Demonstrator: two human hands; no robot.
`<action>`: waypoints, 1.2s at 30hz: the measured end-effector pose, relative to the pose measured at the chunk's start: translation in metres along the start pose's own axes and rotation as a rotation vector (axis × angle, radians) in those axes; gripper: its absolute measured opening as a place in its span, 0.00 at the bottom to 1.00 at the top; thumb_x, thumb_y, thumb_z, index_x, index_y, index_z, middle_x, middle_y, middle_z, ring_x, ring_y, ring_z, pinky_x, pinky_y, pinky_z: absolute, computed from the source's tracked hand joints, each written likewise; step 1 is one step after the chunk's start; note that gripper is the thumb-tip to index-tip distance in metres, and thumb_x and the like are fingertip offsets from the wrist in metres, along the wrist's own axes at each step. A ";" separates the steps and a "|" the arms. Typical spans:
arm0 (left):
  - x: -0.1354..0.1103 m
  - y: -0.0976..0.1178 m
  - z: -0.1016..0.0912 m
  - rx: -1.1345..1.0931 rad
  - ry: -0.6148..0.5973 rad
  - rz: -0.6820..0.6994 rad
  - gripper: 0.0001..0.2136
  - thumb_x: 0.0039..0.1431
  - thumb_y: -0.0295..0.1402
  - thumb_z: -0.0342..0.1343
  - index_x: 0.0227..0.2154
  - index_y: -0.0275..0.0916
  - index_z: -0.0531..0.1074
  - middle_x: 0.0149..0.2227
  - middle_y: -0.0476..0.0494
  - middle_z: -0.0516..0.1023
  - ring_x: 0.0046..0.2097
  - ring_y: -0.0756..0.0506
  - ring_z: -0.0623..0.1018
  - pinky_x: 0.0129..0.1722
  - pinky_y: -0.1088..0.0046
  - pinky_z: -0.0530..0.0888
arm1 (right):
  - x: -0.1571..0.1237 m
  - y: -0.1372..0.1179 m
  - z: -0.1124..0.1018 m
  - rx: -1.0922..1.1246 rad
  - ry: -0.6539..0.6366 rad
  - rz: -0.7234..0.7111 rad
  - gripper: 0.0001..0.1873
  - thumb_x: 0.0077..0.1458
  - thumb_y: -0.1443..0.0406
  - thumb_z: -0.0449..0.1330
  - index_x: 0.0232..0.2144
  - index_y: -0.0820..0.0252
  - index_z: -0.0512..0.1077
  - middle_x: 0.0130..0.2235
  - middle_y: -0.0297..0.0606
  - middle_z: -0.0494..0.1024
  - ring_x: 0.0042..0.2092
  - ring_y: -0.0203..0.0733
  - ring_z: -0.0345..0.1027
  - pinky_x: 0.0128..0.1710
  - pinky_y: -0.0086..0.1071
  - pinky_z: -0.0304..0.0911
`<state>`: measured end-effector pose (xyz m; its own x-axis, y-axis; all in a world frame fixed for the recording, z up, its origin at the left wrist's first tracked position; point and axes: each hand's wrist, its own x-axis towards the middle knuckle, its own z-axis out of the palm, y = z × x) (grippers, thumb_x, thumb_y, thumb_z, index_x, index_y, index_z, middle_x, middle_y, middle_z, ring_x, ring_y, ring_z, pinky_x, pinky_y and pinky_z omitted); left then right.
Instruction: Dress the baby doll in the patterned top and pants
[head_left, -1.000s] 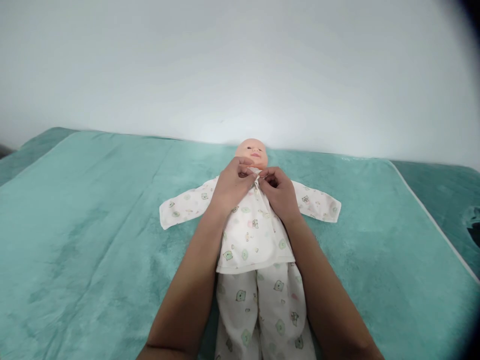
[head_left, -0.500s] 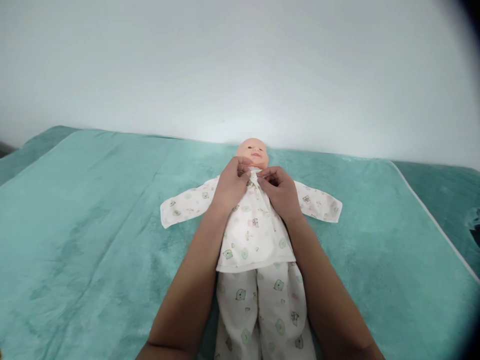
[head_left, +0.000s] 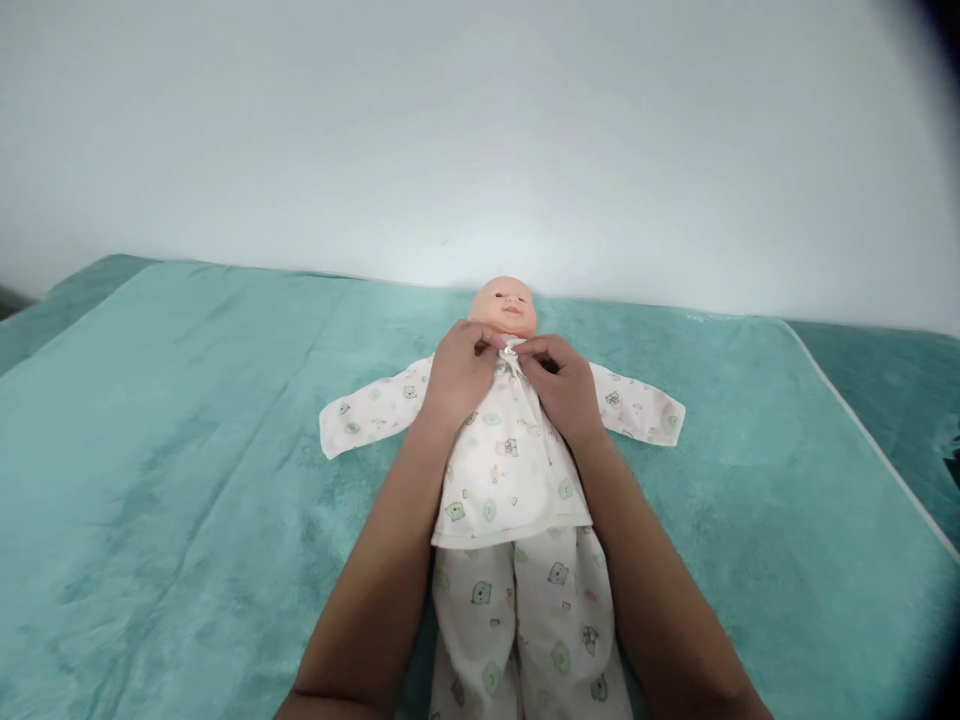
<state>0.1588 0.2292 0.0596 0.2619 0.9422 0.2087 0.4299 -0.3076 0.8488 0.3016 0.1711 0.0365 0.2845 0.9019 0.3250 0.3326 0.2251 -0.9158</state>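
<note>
A baby doll (head_left: 504, 303) lies on its back on a teal blanket (head_left: 187, 420), head away from me. It wears a white printed top (head_left: 504, 465) with sleeves spread to both sides, and matching trousers (head_left: 517, 620). My left hand (head_left: 457, 372) pinches the top's left collar edge just under the doll's chin. My right hand (head_left: 559, 385) pinches the right collar edge. The two hands nearly meet at a small fastening at the neck. Both sets of fingers are curled on the cloth.
The teal blanket covers a wide flat surface with a white-piped edge (head_left: 862, 430) on the right. A plain white wall (head_left: 480, 130) rises behind the doll's head. A darker teal layer shows at the far right.
My hands have stayed at the doll's collar, with the fingertips drawn slightly closer together over the neck fastening. The doll and clothes have barely shifted.
</note>
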 end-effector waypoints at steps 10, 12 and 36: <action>-0.004 0.011 -0.003 -0.050 -0.011 -0.047 0.06 0.58 0.29 0.54 0.31 0.40 0.76 0.41 0.45 0.76 0.43 0.46 0.76 0.48 0.68 0.70 | 0.001 -0.001 -0.001 0.073 -0.010 0.091 0.11 0.55 0.58 0.62 0.39 0.55 0.74 0.40 0.33 0.78 0.34 0.36 0.67 0.38 0.32 0.65; -0.003 0.010 -0.004 -0.058 -0.024 -0.055 0.04 0.57 0.32 0.57 0.31 0.40 0.76 0.41 0.45 0.76 0.42 0.46 0.76 0.47 0.69 0.71 | 0.001 -0.002 -0.001 0.076 -0.029 0.100 0.12 0.53 0.57 0.63 0.39 0.55 0.74 0.39 0.33 0.78 0.33 0.36 0.67 0.37 0.32 0.64; -0.001 0.012 -0.009 -0.354 -0.115 -0.243 0.09 0.55 0.35 0.57 0.21 0.40 0.69 0.22 0.50 0.66 0.25 0.50 0.65 0.28 0.71 0.63 | -0.002 -0.007 -0.001 -0.191 -0.079 -0.096 0.13 0.64 0.58 0.55 0.46 0.47 0.78 0.47 0.38 0.74 0.48 0.44 0.70 0.50 0.39 0.65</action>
<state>0.1560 0.2254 0.0738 0.2925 0.9546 -0.0560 0.1742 0.0044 0.9847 0.2994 0.1674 0.0428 0.1749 0.9075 0.3820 0.5207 0.2440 -0.8181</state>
